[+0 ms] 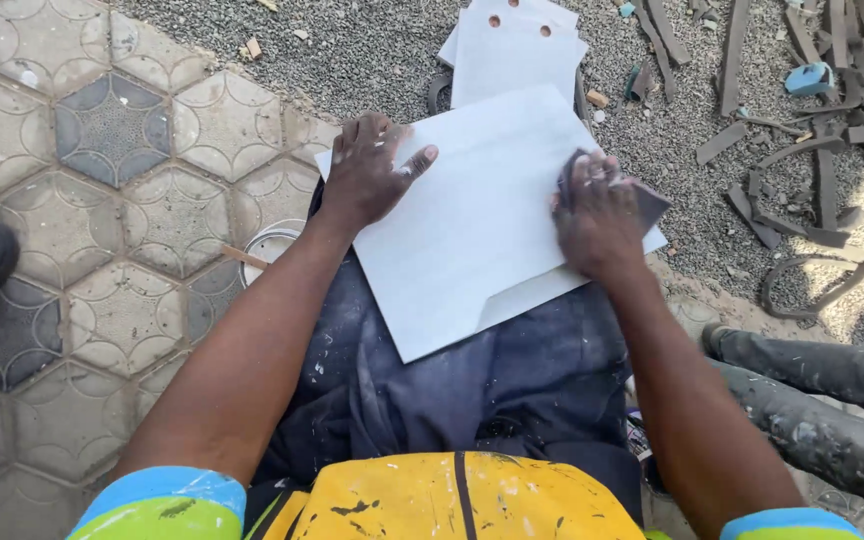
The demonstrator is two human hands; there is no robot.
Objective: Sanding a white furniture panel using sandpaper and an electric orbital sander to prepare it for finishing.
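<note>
Board [472, 230], white and flat, is laid across the lap, its long axis slanting from the near end up to the far corner beside the left hand [367, 175]. That hand is spread flat on the far left corner, fingers released, gripping nothing. The right hand [597, 215] is pressed on the right edge, clasped over a dark abrasive pad [652, 200]. More white boards [512, 45] are stacked just beyond both hands; wood scraps [822, 110] are scattered beyond the right hand.
</note>
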